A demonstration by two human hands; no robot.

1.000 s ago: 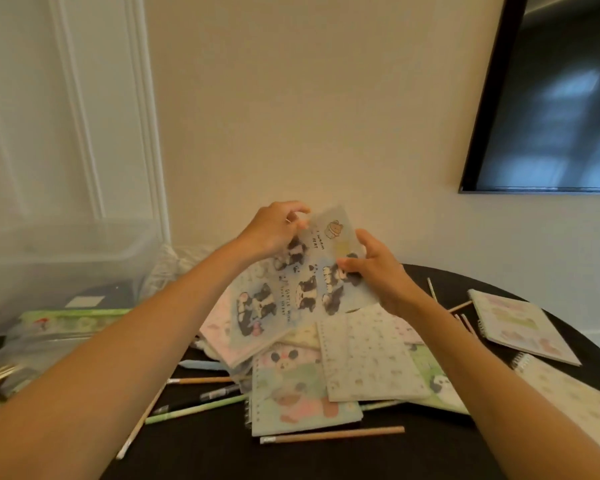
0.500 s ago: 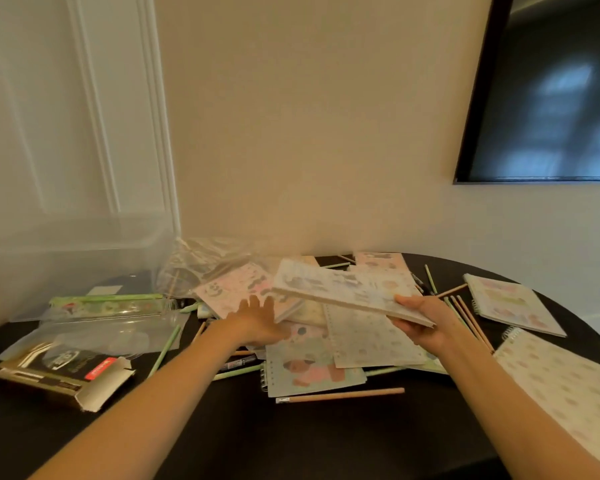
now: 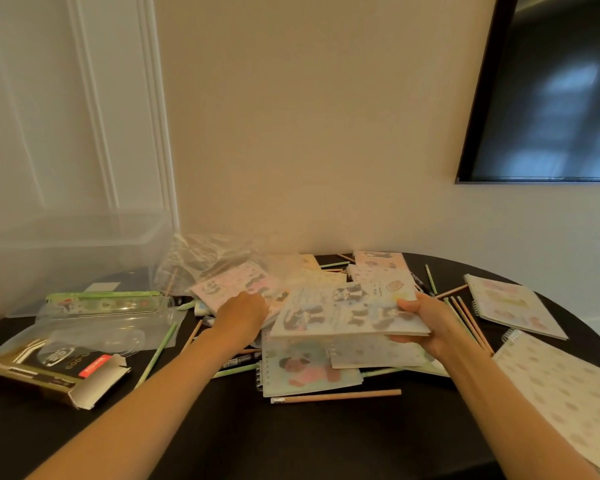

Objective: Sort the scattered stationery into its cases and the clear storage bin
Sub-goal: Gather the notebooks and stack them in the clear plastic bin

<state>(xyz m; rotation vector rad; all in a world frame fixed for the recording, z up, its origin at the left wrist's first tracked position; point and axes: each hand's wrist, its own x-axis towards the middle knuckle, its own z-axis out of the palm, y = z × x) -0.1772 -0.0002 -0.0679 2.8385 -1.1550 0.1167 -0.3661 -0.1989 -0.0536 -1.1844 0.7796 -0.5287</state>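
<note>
Flat, glossy cartoon-print notebook (image 3: 347,311): right hand (image 3: 426,323) is pinching its right edge, thumb on top. Left hand (image 3: 243,311) is resting on a pink printed notebook (image 3: 232,285); its finger pose cannot be told. Round dark worktop (image 3: 291,438) is carrying both.

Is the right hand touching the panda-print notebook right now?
Touching. The head view shows the right hand gripping the panda-print notebook at its right edge, thumb on top and fingers curled underneath, holding it above the pile.

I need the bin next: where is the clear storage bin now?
In the head view, the clear storage bin stands at the table's far left by the wall, behind the green pencil case and left of crumpled plastic bags.
</note>
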